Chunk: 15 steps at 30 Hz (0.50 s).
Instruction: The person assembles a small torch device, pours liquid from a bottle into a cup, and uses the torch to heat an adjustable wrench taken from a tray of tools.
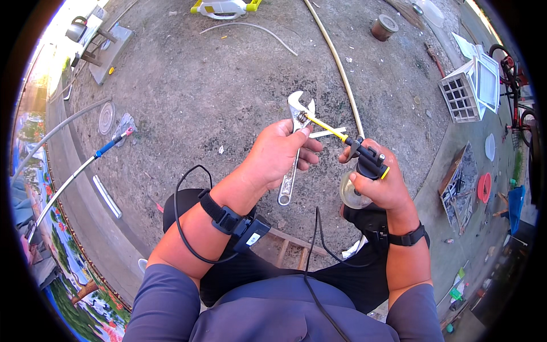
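Note:
My left hand (283, 149) is closed around an adjustable wrench (289, 183), its jaws pointing away from me and its handle end hanging below my fingers. In my right hand (387, 178) is an oil can (354, 194) with a clear rounded body, a black pump head and a long yellow spout (325, 126). The spout's tip touches or nearly touches the wrench at its adjusting screw, just below the jaws. A pale thin strip (329, 133) shows beside my left fingers; whether I hold it cannot be made out.
A long beige hose (336, 51) runs across the rough ground. White crates (461, 94) and a bicycle (515, 91) stand at the right, near a red basin (484, 188). A rusty can (384, 27) is farther off. Black cables (178, 211) loop near both forearms.

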Each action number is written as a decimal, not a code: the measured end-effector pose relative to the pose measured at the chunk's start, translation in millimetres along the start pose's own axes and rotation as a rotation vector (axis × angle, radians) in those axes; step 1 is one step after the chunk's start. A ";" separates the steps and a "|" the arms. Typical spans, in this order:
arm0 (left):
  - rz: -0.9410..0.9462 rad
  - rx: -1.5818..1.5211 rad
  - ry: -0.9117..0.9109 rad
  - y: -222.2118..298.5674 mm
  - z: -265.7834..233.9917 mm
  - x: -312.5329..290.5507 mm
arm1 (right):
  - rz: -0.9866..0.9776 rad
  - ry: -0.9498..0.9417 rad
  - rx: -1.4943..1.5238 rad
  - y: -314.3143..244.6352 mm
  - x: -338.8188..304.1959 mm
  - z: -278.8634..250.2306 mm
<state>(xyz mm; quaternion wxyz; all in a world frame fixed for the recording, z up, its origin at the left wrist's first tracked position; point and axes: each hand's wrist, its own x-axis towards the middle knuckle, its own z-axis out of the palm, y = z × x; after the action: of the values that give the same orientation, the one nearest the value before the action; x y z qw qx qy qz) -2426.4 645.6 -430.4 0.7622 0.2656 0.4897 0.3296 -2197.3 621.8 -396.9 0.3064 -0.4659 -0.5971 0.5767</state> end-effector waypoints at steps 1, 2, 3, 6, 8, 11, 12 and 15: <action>-0.002 0.001 0.003 0.4 0.3 -0.1 | 0.011 0.009 0.012 -0.3 -0.3 0.4; -0.001 0.003 0.003 0.8 0.7 -0.3 | 0.009 0.013 0.016 0.5 -0.5 0.3; -0.001 0.005 0.003 1.3 1.2 -0.5 | 0.007 0.017 0.020 2.0 -0.6 0.2; -0.002 0.005 0.005 1.6 1.0 -0.8 | 0.023 0.011 0.030 2.1 -0.5 0.5; -0.003 0.007 0.009 1.6 1.0 -0.8 | 0.033 0.011 0.038 2.0 -0.4 0.9; -0.005 0.009 0.011 1.8 1.6 -0.6 | 0.033 0.019 0.040 2.9 -0.3 1.2; -0.005 0.005 0.009 1.9 1.5 -0.7 | 0.030 0.017 0.034 3.2 -0.3 0.7; -0.005 -0.001 0.004 1.1 0.8 -0.1 | 0.011 0.003 0.020 3.4 0.1 0.2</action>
<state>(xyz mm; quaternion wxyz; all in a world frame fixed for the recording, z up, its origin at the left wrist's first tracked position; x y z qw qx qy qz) -2426.0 646.1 -429.2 0.7624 0.2632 0.4917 0.3283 -2196.8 621.4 -400.3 0.3087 -0.4668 -0.5885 0.5835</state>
